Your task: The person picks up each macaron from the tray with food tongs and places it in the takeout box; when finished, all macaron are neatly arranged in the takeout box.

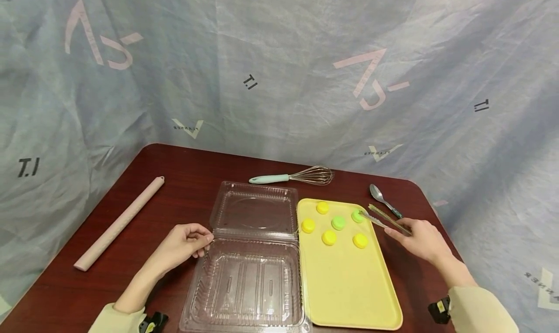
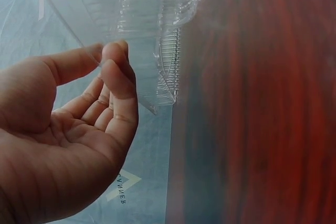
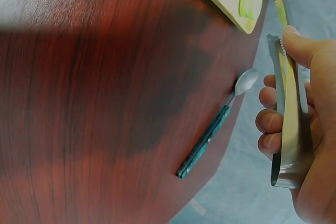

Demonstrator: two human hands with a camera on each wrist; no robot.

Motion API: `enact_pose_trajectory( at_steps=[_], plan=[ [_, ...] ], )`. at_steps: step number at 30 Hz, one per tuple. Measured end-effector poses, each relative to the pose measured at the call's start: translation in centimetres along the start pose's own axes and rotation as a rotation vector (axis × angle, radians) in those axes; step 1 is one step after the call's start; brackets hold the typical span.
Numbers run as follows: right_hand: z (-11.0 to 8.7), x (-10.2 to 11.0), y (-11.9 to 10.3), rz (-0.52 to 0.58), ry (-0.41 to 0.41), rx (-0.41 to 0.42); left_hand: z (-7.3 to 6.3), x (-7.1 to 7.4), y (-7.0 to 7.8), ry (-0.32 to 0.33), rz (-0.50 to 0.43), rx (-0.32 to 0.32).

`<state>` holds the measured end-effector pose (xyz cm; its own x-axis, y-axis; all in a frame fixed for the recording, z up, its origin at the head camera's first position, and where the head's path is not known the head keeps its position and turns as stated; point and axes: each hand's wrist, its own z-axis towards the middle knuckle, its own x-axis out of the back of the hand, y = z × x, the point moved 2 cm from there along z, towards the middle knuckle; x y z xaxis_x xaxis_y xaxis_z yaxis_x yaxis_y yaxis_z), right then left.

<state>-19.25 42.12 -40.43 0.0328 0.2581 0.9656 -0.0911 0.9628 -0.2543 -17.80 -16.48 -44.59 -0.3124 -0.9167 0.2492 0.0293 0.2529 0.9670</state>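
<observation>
An open clear plastic clamshell box [image 1: 253, 284] lies with its lid folded back behind its base. My left hand [image 1: 181, 245] pinches the box's left edge near the hinge between thumb and fingertips. To the right of the box is a yellow tray [image 1: 349, 284] with several yellow macarons [image 1: 329, 237] and two green ones [image 1: 338, 223] in its far half. My right hand [image 1: 423, 238] grips metal tongs [image 3: 291, 129], their toothed tips apart. In the head view the tips overlap the green macaron [image 1: 357, 216] at the tray's far right.
Behind the box lies a whisk [image 1: 268, 179] with a pale blue handle. A spoon [image 1: 377, 194] with a dark handle rests beyond the tongs. At the left a pale pink rolling pin [image 1: 120, 224] lies slanted on the dark red table [image 1: 183, 173]. A grey cloth [image 1: 279, 105] hangs behind.
</observation>
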Motion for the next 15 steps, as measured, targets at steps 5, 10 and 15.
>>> enact_pose_trajectory(
  at_steps=[5, 10, 15],
  plan=[
    [0.35, -0.61, 0.01, 0.001, -0.013, -0.009, 0.01, -0.07, 0.08, 0.003, -0.001, -0.001],
    [0.47, -0.89, -0.06, -0.009, -0.022, -0.011, -0.07, -0.16, 0.26, 0.006, -0.006, -0.005],
    [0.51, -0.93, -0.20, -0.014, -0.023, -0.003, -0.13, -0.10, 0.28, 0.015, 0.017, -0.011]
  ],
)
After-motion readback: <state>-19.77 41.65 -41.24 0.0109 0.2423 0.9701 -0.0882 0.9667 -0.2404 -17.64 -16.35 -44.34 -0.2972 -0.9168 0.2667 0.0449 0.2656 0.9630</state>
